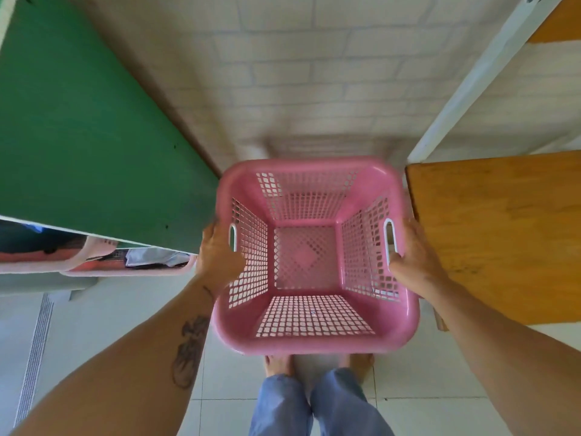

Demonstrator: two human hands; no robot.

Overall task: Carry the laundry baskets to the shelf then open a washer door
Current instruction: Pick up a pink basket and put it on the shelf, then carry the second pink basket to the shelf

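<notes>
An empty pink laundry basket (317, 171) with perforated walls hangs in the middle of the head view, above the floor and in front of my legs. My left hand (217, 256) grips its left rim beside the white handle slot. On the opposite rim, my right hand (415, 256) holds beside the other slot. The basket sits between a green shelf board (88, 127) on the left and an orange wooden shelf board (503, 234) on the right. No washer is in view.
Under the green board, two pink baskets (125, 272) holding clothes stand on a lower shelf. A white metal shelf post (471, 80) rises at the right. A white brick wall (298, 73) is ahead. A floor drain grate (34, 357) runs along the left floor tiles.
</notes>
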